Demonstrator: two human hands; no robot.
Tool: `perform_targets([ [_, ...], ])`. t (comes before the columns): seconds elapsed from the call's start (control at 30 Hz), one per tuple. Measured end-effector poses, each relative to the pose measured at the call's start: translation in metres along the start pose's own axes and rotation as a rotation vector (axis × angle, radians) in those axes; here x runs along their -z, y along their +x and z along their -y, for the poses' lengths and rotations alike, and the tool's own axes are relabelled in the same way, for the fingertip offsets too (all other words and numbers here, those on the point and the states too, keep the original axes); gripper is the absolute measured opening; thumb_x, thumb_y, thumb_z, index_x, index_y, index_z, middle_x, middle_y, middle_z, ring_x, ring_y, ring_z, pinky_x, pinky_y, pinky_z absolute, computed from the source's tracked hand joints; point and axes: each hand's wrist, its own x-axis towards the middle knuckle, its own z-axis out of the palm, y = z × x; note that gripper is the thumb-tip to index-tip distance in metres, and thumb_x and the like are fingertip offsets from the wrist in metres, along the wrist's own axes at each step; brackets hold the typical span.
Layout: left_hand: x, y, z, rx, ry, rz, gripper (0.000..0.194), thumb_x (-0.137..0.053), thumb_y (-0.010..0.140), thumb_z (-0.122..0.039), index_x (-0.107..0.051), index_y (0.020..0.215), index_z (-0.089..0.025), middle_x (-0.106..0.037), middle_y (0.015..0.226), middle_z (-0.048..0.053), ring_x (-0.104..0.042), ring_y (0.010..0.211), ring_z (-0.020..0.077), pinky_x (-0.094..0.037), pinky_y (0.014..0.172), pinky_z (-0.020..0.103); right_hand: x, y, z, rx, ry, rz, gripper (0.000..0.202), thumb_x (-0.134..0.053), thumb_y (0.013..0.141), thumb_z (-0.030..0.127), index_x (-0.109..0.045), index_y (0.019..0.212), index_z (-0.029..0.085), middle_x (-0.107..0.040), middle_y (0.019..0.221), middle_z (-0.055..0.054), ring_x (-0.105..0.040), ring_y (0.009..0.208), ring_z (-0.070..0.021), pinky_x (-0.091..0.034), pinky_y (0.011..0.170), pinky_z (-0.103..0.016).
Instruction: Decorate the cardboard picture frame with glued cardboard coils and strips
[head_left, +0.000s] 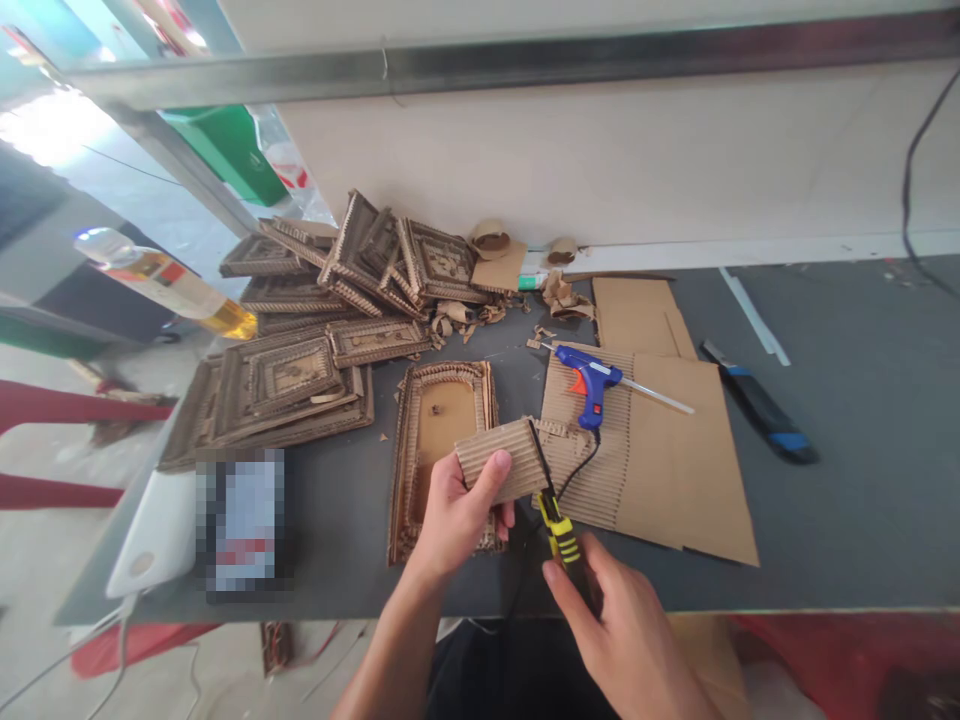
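- The dark grey bench (862, 530) carries it all; with its edge so close to me, anything I nudge my way could drop off.
- On my left, the heaped brown corrugated-cardboard frames (439, 258) lean at odd angles, so a bumped elbow could make them slide.
- The flat brown cardboard sheet (675, 450) lies to my right; a stray stroke could score it.
- Beneath my left hand sits the rounded-corner cardboard frame (405, 440); if my grip slips, I could crush its ridged rim.
- My hands are both closed. The left (465, 510) pinches the small ribbed cardboard piece (480, 445), thumb on top, above that frame's right side; the right (622, 620) wraps the black-and-yellow cutter (564, 540), its dark blade along the piece's right edge. Pushing too hard could tear the ribs or send the blade towards my left fingers.
- The blue glue gun (596, 378) rests on the sheet; I can't tell if it's hot, but snagging its thin black cord (581, 465) could drag it over.
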Motion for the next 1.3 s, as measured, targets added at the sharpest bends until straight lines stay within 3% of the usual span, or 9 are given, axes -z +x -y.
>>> perform_targets([
  [0.17,0.001,-0.001,0.000,-0.006,-0.005,0.030,0.040,-0.061,0.094,-0.052,-0.061,0.084,-0.014,-0.056,0.047,-0.003,-0.048,0.034,0.0086,-0.039,0.034,0.017,0.004,-0.002,0.004,-0.046,0.079,0.068,0.030,-0.044,0.101,0.042,-0.065,0.106,0.022,-0.077,0.101,-0.008,-0.076,0.092,-0.0219,-0.059,0.073,-0.027],
  [0.33,-0.001,-0.005,-0.004,0.015,-0.018,0.069,0.041,-0.061,0.094,-0.052,-0.061,0.086,-0.012,-0.056,0.046,-0.002,-0.048,0.034,0.0077,-0.039,0.034,0.015,0.008,0.000,0.003,-0.078,0.097,0.104,0.031,-0.045,0.099,0.044,-0.067,0.102,0.022,-0.076,0.112,-0.010,-0.074,0.100,-0.0232,-0.059,0.077,-0.028],
  [0.47,-0.003,-0.008,-0.006,0.028,-0.047,0.101,0.042,-0.062,0.093,-0.053,-0.062,0.090,-0.011,-0.056,0.046,-0.001,-0.048,0.034,0.0083,-0.040,0.034,0.016,0.014,0.002,0.003,-0.108,0.106,0.163,0.030,-0.046,0.099,0.044,-0.067,0.099,0.023,-0.077,0.104,-0.008,-0.075,0.097,-0.0230,-0.058,0.074,-0.027],
  [0.7,-0.003,-0.011,-0.004,0.031,-0.062,0.098,0.039,-0.062,0.094,-0.049,-0.061,0.089,-0.011,-0.057,0.048,-0.002,-0.049,0.035,0.0073,-0.042,0.035,0.015,0.024,0.002,0.020,-0.090,0.151,0.097,0.032,-0.046,0.097,0.045,-0.068,0.085,0.025,-0.077,0.083,-0.005,-0.075,0.077,-0.0218,-0.058,0.068,-0.025],
  [0.9,0.003,-0.011,0.002,0.079,-0.122,0.109,0.035,-0.063,0.094,-0.047,-0.061,0.093,-0.012,-0.055,0.049,-0.003,-0.047,0.034,0.0067,-0.042,0.033,0.015,0.025,0.003,0.018,-0.066,0.140,0.141,0.032,-0.046,0.099,0.045,-0.068,0.087,0.025,-0.077,0.091,-0.007,-0.075,0.086,-0.0226,-0.059,0.071,-0.026],
  [1.07,-0.002,-0.015,0.005,0.121,-0.187,0.111,0.036,-0.064,0.093,-0.048,-0.060,0.094,-0.012,-0.054,0.050,-0.004,-0.048,0.035,0.0071,-0.042,0.032,0.015,0.026,0.002,0.018,-0.081,0.159,0.175,0.031,-0.044,0.100,0.044,-0.067,0.094,0.025,-0.076,0.094,-0.007,-0.074,0.093,-0.0223,-0.058,0.073,-0.027],
  [1.3,-0.009,-0.013,0.000,0.114,-0.208,0.067,0.037,-0.067,0.091,-0.048,-0.060,0.086,-0.012,-0.054,0.055,-0.004,-0.048,0.037,0.0063,-0.042,0.031,0.015,0.019,0.008,0.025,-0.134,0.178,0.138,0.032,-0.043,0.098,0.047,-0.062,0.087,0.023,-0.071,0.088,-0.007,-0.071,0.086,-0.0235,-0.056,0.076,-0.032],
])
